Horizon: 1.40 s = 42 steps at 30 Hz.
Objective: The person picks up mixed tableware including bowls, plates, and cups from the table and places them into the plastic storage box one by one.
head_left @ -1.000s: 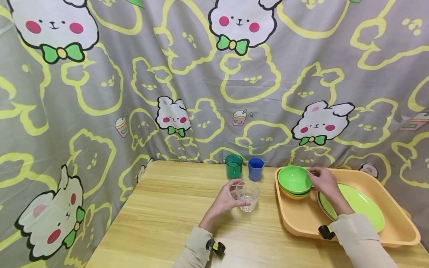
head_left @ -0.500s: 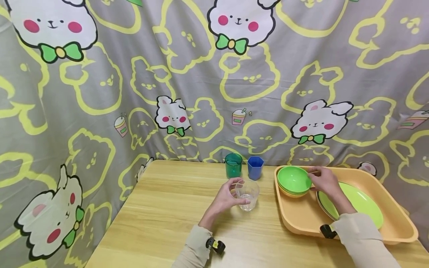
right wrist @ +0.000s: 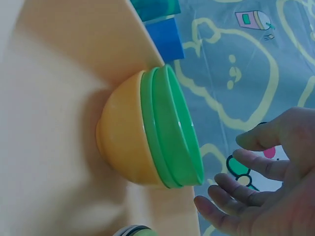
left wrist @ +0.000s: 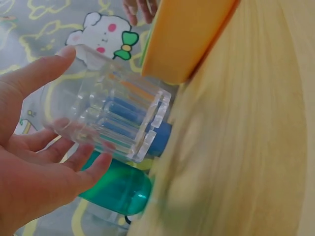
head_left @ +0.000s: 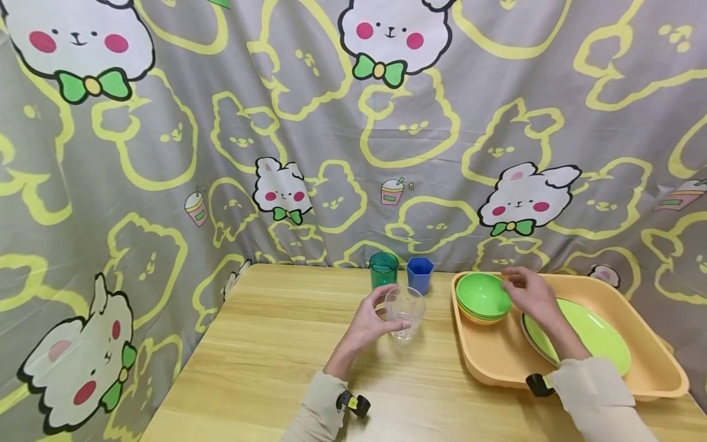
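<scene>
My left hand (head_left: 367,322) grips a clear plastic cup (head_left: 405,310), thumb on one side and fingers on the other. In the left wrist view the cup (left wrist: 110,105) is held upright just above the wooden table, its ribbed base apart from the surface. My right hand (head_left: 530,298) hovers beside a stack of bowls, fingers loosely bent and holding nothing. The top green bowl (head_left: 483,294) sits nested over another green bowl and an orange bowl (right wrist: 125,128). In the right wrist view a gap separates the fingertips from the green rim.
The bowls stand in an orange tray (head_left: 497,374), beside a lime-green oval plate (head_left: 599,337). A green transparent cup (head_left: 383,270) and a blue hexagonal cup (head_left: 420,275) stand at the table's back, behind the clear cup. A patterned curtain (head_left: 331,141) hangs behind the table.
My right hand has let go of the green bowl and drawn slightly away; the bowl now rests in the stack. My left hand has raised the clear cup a little off the table.
</scene>
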### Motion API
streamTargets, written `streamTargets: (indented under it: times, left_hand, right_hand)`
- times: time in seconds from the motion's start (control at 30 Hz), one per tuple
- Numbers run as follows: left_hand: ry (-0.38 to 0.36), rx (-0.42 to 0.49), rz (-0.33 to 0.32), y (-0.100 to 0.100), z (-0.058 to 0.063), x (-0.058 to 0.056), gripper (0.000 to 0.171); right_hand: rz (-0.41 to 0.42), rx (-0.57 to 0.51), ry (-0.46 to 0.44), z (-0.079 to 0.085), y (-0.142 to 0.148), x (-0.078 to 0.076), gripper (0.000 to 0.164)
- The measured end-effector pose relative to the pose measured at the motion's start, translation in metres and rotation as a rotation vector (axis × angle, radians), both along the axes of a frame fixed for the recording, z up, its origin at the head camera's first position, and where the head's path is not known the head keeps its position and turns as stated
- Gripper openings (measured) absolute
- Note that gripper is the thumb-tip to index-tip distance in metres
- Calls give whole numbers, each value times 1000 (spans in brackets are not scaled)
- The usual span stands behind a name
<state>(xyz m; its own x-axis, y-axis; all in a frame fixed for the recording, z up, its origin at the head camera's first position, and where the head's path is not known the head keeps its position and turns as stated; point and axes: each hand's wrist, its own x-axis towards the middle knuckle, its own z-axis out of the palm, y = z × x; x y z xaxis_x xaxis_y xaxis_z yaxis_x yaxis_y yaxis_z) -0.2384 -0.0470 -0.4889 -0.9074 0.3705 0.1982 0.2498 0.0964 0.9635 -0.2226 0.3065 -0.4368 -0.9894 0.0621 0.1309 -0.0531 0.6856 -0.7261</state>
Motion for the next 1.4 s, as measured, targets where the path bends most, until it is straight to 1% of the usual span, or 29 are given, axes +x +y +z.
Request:
streamTargets:
  times: [0.17, 0.3, 0.4, 0.6, 0.8, 1.03, 1.2, 1.4]
  left_hand:
    - [25, -3, -3, -2, 7, 0, 80]
    - [38, 10, 3, -3, 13, 2, 81]
    - [45, 22, 17, -5, 17, 3, 81]
    - [60, 51, 48, -8, 25, 4, 80]
    - [91, 51, 56, -9, 31, 7, 78]
    - [130, 58, 48, -5, 40, 7, 77]
    - [155, 68, 45, -4, 46, 4, 77]
    - [151, 75, 47, -3, 48, 4, 77]
  right_hand:
    - [3, -1, 72, 2, -5, 5, 43]
    - [16, -27, 136, 4, -11, 10, 44]
    - [27, -53, 175, 5, -16, 13, 45]
    - [58, -97, 262, 8, -26, 14, 48]
    - [64, -157, 267, 5, -32, 22, 53]
    - [56, -230, 265, 11, -38, 28, 59]
    - [62, -291, 293, 19, -43, 35, 60]
    - [92, -390, 335, 21, -50, 39, 61]
